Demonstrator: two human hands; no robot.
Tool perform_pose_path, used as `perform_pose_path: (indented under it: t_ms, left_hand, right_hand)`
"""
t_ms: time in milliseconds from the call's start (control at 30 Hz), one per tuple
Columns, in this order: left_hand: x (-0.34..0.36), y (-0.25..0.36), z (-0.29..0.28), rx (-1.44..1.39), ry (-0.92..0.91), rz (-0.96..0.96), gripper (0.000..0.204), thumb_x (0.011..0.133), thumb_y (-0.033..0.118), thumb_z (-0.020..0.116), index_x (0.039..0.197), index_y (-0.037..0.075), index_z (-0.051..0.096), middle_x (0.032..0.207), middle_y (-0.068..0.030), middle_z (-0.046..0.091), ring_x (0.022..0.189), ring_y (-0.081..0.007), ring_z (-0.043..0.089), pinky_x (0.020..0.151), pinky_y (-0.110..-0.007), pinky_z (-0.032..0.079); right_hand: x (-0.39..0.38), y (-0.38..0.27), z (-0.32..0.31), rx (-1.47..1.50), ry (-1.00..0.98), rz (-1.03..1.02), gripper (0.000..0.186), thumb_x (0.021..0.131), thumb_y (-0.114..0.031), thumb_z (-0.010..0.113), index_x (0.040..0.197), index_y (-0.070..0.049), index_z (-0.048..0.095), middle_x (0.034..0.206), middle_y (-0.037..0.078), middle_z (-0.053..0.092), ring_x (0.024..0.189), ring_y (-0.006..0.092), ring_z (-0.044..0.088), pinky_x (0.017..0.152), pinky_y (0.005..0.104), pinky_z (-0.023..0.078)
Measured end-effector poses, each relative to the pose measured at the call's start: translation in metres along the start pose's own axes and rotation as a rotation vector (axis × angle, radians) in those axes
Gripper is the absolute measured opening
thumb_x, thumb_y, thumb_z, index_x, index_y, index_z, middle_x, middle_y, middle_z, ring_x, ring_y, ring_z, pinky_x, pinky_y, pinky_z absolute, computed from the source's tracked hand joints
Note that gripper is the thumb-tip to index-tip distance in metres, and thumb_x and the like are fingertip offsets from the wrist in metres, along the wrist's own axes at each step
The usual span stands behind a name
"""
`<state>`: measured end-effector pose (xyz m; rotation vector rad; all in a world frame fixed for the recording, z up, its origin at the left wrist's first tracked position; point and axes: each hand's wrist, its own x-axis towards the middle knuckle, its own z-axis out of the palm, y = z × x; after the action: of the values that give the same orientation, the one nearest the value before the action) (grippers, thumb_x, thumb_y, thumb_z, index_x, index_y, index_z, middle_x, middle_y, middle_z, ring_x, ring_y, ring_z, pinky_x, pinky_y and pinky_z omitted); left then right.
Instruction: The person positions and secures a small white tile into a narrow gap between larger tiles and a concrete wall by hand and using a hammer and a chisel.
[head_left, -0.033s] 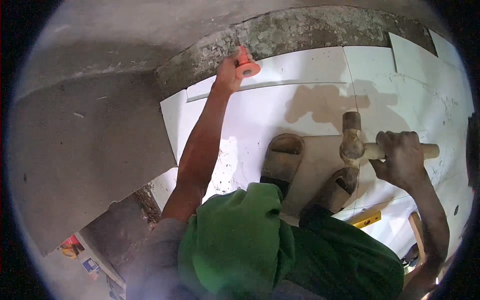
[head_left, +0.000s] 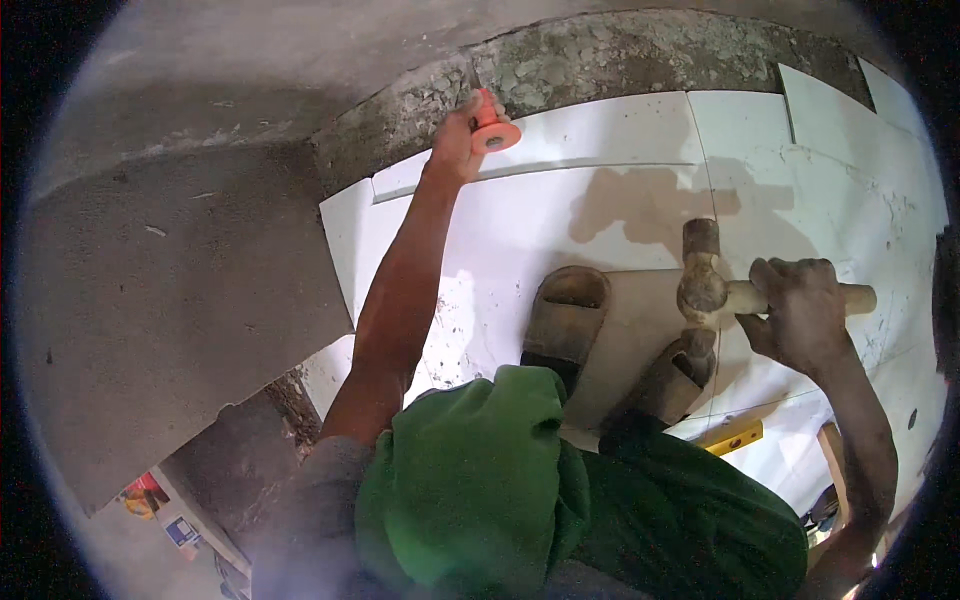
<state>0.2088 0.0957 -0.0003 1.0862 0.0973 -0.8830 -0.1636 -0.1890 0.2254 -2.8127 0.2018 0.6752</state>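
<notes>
My left hand (head_left: 460, 137) is closed around a chisel (head_left: 492, 128) with an orange guarded grip, whose metal shank reaches into the rough mortar strip (head_left: 580, 60) along the wall base, just beyond the white tiles (head_left: 540, 140). My right hand (head_left: 800, 305) grips the pale handle of a heavy, worn hammer (head_left: 703, 285), held lower right over the tiles and above my sandalled feet, the head to the left of my fist and below its shadow.
Grey concrete wall (head_left: 280, 50) runs behind the strip. A grey ledge (head_left: 180, 260) with a broken edge fills the left. My sandals (head_left: 560, 320) stand on tile. A yellow level (head_left: 735, 438) and wooden piece (head_left: 830, 450) lie lower right, small colourful packets (head_left: 145, 495) lower left.
My right hand and the hammer have risen very slightly in the picture. My left hand and the chisel have shifted up only a few pixels.
</notes>
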Motion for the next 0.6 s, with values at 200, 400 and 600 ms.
perform_pose_path:
  t_ms: [200,400,600]
  left_hand:
    - [0.003,0.0,0.006,0.035,0.001,0.017,0.041,0.102,0.036,0.061,0.119,-0.001,0.056,0.096,-0.0104,0.062,0.085,-0.0244,0.064,0.083,-0.04,0.056]
    - [0.001,0.012,-0.014,0.063,-0.047,0.04,0.042,0.104,0.038,0.058,0.12,-0.002,0.058,0.099,-0.0114,0.063,0.091,-0.0245,0.064,0.086,-0.038,0.055]
    - [0.012,0.006,0.001,-0.05,-0.078,0.021,0.037,0.102,0.035,0.058,0.117,0.0,0.06,0.098,-0.0099,0.064,0.086,-0.0218,0.064,0.082,-0.037,0.055]
  right_hand:
    - [0.041,-0.022,0.016,-0.073,0.17,-0.159,0.034,0.074,-0.033,0.077,0.097,-0.011,0.065,0.081,0.009,0.064,0.078,0.0338,0.066,0.079,0.0476,0.049]
    - [0.128,-0.078,0.029,-0.07,0.117,-0.467,0.028,0.073,-0.028,0.075,0.092,-0.011,0.065,0.077,0.009,0.065,0.073,0.0314,0.067,0.072,0.0451,0.053]
    - [0.169,-0.124,0.056,-0.123,0.031,-0.953,0.025,0.078,-0.031,0.071,0.09,-0.009,0.069,0.075,0.01,0.067,0.068,0.0293,0.068,0.065,0.0448,0.054]
